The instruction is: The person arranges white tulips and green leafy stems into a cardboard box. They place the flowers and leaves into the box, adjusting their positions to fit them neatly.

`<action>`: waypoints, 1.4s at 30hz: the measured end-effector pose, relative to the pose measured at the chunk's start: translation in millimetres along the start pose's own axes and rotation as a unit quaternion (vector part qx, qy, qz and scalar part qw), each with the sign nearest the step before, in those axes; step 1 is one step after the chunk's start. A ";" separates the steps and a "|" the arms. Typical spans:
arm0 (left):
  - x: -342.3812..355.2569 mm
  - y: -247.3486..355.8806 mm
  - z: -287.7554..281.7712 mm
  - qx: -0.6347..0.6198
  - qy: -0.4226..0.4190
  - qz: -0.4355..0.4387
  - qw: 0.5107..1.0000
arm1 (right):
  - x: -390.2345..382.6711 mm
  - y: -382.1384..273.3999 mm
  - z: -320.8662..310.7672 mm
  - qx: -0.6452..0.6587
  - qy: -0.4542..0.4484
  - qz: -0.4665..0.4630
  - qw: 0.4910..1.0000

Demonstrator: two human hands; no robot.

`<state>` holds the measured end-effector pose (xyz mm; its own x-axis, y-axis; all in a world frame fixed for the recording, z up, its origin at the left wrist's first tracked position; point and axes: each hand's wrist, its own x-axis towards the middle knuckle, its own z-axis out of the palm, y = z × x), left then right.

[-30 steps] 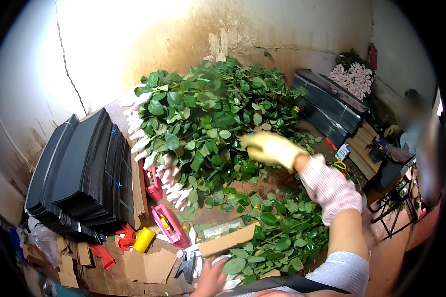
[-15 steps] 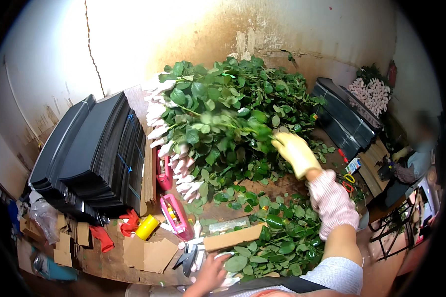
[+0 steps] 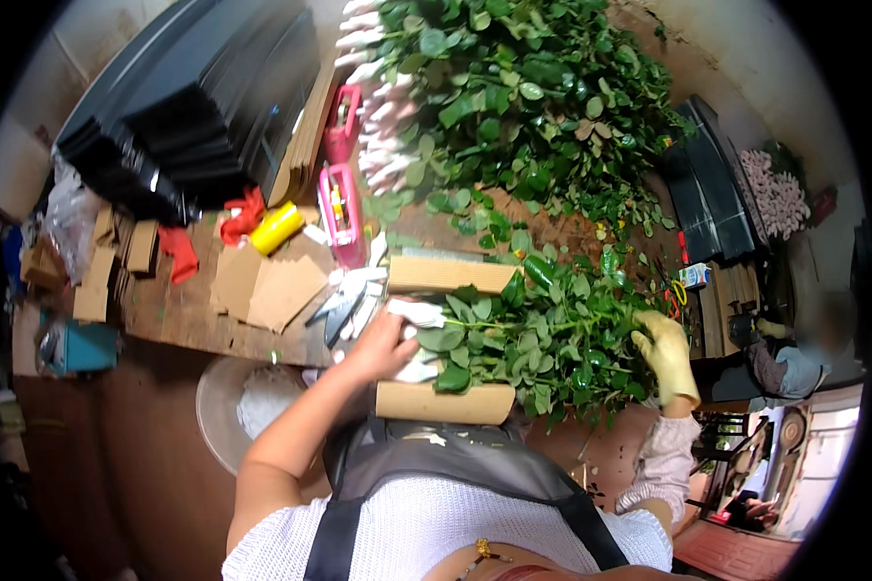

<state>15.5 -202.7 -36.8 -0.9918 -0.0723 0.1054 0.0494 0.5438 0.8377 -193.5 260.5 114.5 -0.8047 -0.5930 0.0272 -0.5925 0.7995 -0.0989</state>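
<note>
A bundle of leafy green flower stems (image 3: pixel 572 324) lies across the table edge in front of me, with its white-wrapped flower heads to the left. My bare left hand (image 3: pixel 383 344) is closed at those heads, its fingers on a white-wrapped flower head (image 3: pixel 417 313). At the bundle's right end, my right hand (image 3: pixel 667 353), in a pale yellow glove, is closed around a stem; leaves partly hide its fingertips. Corrugated cardboard strips (image 3: pixel 451 276) lie beyond and on the near side of the bundle. Farther back is a large heap of similar leafy stems (image 3: pixel 543 107).
Two pink tape dispensers (image 3: pixel 342 218), a yellow roll (image 3: pixel 275 229), scissors (image 3: pixel 334 315) and cardboard pieces (image 3: pixel 286 290) lie to the left. Black sheet stacks (image 3: pixel 213 97) stand behind them. A round bin (image 3: pixel 213 407) is below the table. A co-worker (image 3: pixel 794 358) sits at the right.
My right hand has come from the big heap down toward me to the stem ends of the near bundle. My left hand has closed at the flower heads. The head view has tilted downward.
</note>
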 end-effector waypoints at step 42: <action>-2.5 5.4 12.2 -0.337 0.184 -0.252 0.888 | 89.7 -263.0 118.6 0.025 -0.039 -0.079 0.996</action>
<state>16.8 -189.4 -39.0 -0.8084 -0.4998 -0.3109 -0.2088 -0.2504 0.9454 -105.5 -14.4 24.9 -0.6949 -0.7185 -0.0305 -0.7077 0.6907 -0.1486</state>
